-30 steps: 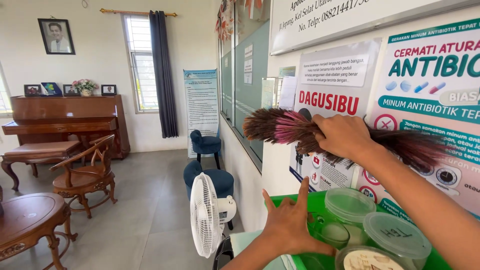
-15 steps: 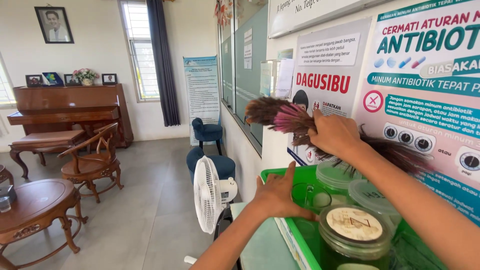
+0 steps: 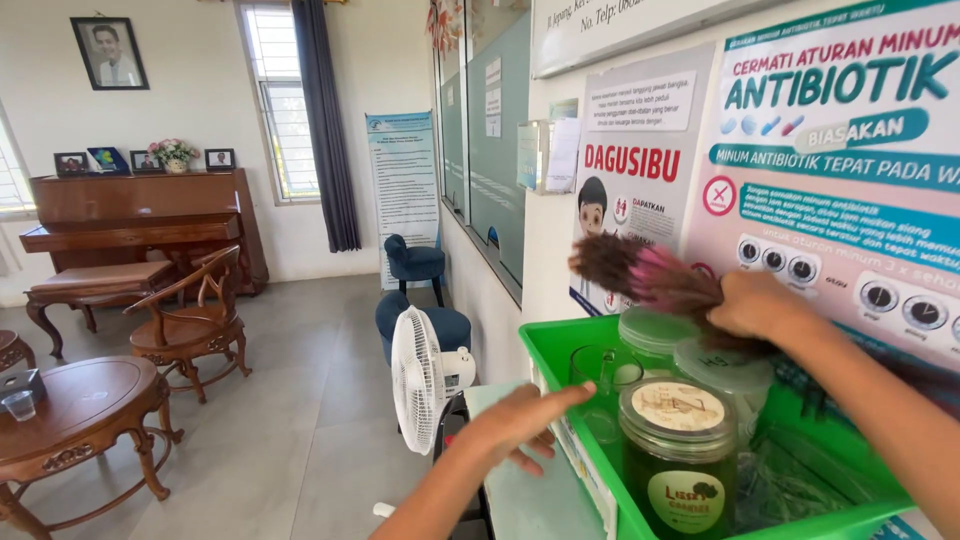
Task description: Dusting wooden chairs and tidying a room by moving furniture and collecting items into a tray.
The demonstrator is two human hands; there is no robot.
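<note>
My right hand (image 3: 755, 305) is shut on a feather duster (image 3: 640, 275) with brown and pink feathers. It holds the duster against the wall posters (image 3: 830, 180), just above a green plastic basket (image 3: 548, 338). The basket holds a dark jar with a round paper lid (image 3: 680, 470), clear lidded tubs (image 3: 655, 330) and a glass mug (image 3: 595, 370). My left hand (image 3: 520, 425) is open with fingers spread, just left of the basket. Its fingertips point at the basket's side wall, and it rests on a pale counter top.
A white standing fan (image 3: 420, 380) is on the floor just left of the counter. Blue chairs (image 3: 415, 262) line the wall behind it. A round wooden table (image 3: 75, 410), a wooden armchair (image 3: 195, 315) and an upright piano (image 3: 140, 215) fill the left of the room.
My right hand has brought the duster lower, close over the tubs. My left hand has slipped off the basket's rim to its left side. The view has tilted down and right.
</note>
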